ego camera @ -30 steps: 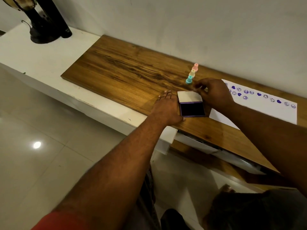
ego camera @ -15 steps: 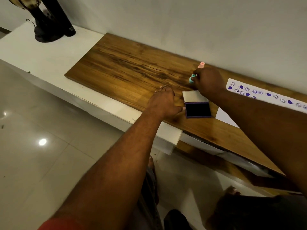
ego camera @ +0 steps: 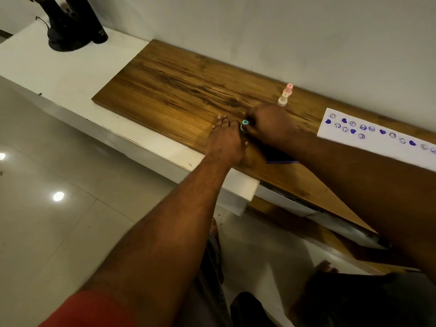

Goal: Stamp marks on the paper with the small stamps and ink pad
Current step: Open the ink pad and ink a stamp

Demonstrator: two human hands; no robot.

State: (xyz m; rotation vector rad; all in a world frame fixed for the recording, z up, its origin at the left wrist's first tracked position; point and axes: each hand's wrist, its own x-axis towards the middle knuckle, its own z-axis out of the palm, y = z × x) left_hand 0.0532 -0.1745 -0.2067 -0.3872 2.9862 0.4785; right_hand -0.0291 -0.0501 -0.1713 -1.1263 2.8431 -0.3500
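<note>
My right hand (ego camera: 269, 126) is closed on a small teal stamp (ego camera: 244, 125) and holds it just above the wooden board, beside my left hand (ego camera: 224, 142). My left hand lies flat on the board, fingers spread, touching the ink pad. Most of the purple ink pad (ego camera: 280, 159) is hidden under my right forearm; only its near edge shows. Two more stamps, one cream (ego camera: 282, 99) and one pink (ego camera: 289, 87), stand near the wall. The white paper (ego camera: 377, 149) with purple hearts and smiley marks lies to the right.
The wooden board (ego camera: 177, 90) rests on a white shelf (ego camera: 59, 74) along the wall. A dark lamp base (ego camera: 66, 38) and a black cylinder (ego camera: 92, 22) stand at the far left of the shelf. A tiled floor lies below.
My right hand reached to the row of stamps, took the teal one and carried it back to my left hand over the ink pad. The camera view shifted left.
</note>
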